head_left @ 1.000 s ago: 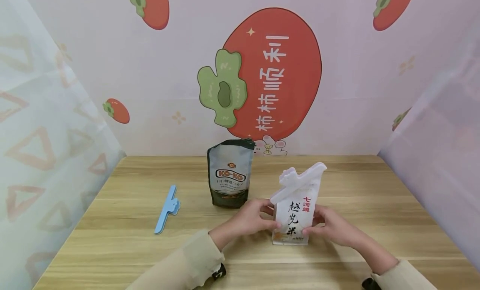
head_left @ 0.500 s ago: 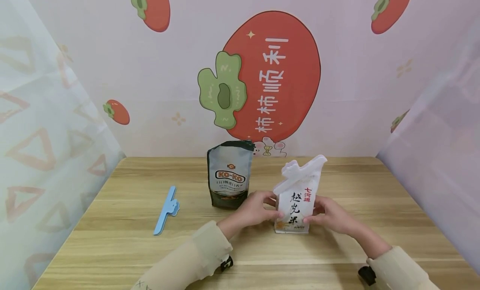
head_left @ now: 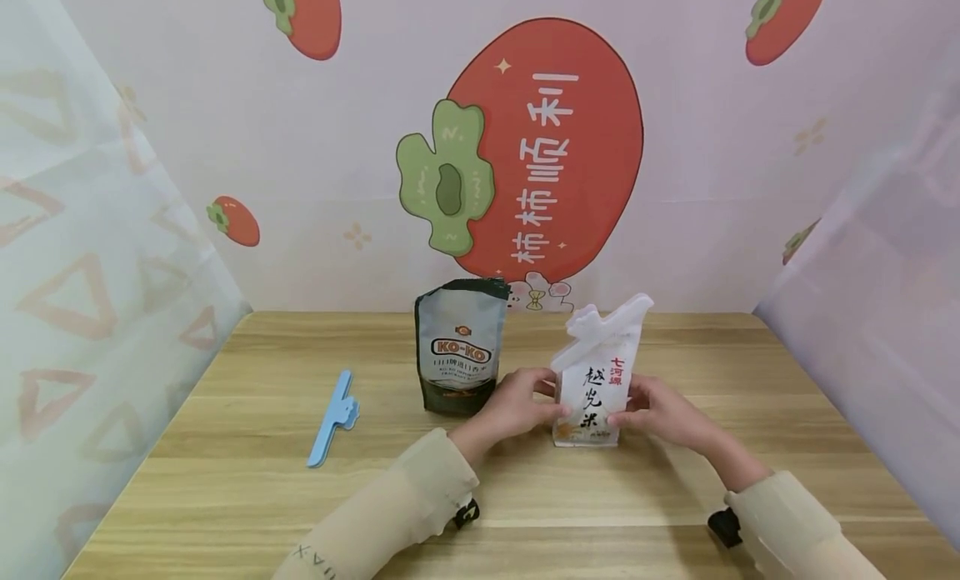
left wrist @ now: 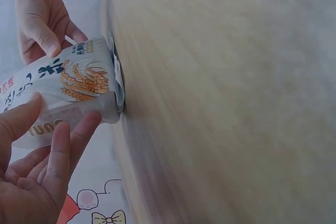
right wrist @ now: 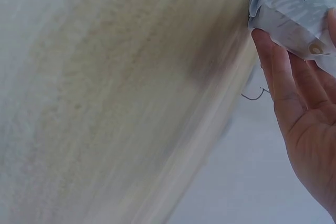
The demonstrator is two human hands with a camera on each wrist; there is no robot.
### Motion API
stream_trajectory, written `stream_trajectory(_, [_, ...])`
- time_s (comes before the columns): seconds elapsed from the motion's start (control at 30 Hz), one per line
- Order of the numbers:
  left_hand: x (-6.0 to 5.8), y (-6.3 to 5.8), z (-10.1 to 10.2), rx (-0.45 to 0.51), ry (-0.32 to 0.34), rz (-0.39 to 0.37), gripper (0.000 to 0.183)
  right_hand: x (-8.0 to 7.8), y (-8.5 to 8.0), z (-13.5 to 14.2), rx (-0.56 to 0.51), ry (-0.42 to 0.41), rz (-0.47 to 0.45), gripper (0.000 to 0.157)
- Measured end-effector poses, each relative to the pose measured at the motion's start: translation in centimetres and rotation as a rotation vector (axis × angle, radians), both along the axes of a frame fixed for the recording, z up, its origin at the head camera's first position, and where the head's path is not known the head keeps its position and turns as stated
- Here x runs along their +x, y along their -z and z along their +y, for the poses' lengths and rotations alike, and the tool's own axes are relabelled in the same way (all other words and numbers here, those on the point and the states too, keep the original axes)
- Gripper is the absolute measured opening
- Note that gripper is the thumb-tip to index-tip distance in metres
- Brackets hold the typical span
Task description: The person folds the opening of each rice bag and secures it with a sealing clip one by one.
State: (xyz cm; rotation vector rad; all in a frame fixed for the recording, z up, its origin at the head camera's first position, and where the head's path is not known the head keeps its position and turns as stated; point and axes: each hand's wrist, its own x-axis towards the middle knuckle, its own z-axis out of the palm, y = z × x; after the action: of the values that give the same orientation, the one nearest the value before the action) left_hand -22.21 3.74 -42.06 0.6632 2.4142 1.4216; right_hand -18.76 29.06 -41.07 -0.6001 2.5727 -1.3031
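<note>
We gripped the white bag (head_left: 591, 384) upright between our left hand (head_left: 517, 405) and right hand (head_left: 670, 413); it was right of the KO-KO bag (head_left: 461, 347) and nearer us. We seemed to be positioning it; the next move likely called for steadying it, then letting go.

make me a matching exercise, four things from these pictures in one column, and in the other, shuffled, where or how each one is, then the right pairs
Things
1. light blue plastic clip with a long straight bar
2. white bag with black and red characters
3. silver-grey and dark green bag printed KO-KO
4. whitish plastic clip with a long bar

Place or state
A. held between the left hand and the right hand
B. fixed slantwise across the top of a bag
C. lying on the wood-grain table
D. standing upright, held by neither hand

Right pairs
1-C, 2-A, 3-D, 4-B
</note>
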Motion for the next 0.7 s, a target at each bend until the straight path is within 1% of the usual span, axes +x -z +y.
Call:
stream_trajectory(0.13, [-0.19, -0.32, 0.17, -0.022, -0.017, 0.004, 0.035, -0.32, 0.07, 0.18, -0.010, -0.003, 0.002, 0.046])
stream_trajectory(0.27, [-0.32, -0.48, 0.21, -0.032, -0.019, -0.005, 0.036, -0.35, 0.01, 0.09, -0.027, -0.007, -0.005, 0.047])
stream_trajectory(0.4, [-0.41, -0.40, 0.17, -0.001, -0.004, -0.024, 0.036, -0.23, -0.08, -0.04, -0.041, -0.007, -0.002, 0.047])
stream_trajectory(0.53, [-0.34, -0.19, 0.00, 0.024, 0.007, -0.061, 0.035, -0.03, -0.16, 0.00, -0.040, -0.002, -0.013, 0.048])
stream_trajectory(0.7, [0.07, 0.19, -0.16, 0.034, -0.004, -0.100, 0.037, 0.61, -0.71, -0.08, -0.036, -0.004, 0.007, 0.050])
